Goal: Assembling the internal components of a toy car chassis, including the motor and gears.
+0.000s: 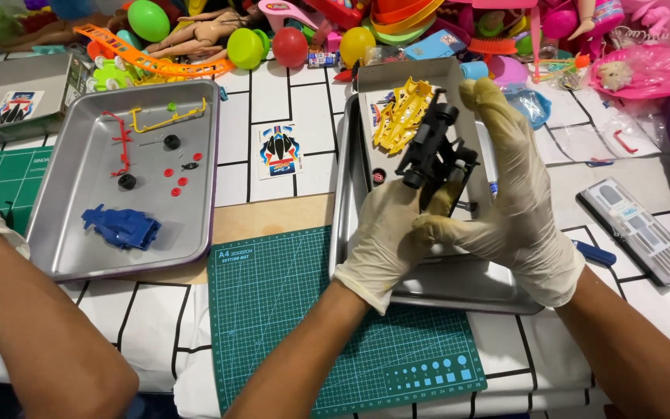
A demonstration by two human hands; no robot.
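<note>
Green cutting mat [335, 326] lies nearest; above it both gloved hands, left hand [385, 237] and right hand [517, 209], grip black toy-car chassis [434, 155] over right metal tray [459, 283]. Chassis likely light, stiff, snappable; grip frame sides.

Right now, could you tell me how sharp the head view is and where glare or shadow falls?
Head view: evenly lit and mostly sharp; soft glare on the right metal tray below both gloved hands, left hand and right hand, holding the black toy chassis; faint shadows only.
</note>
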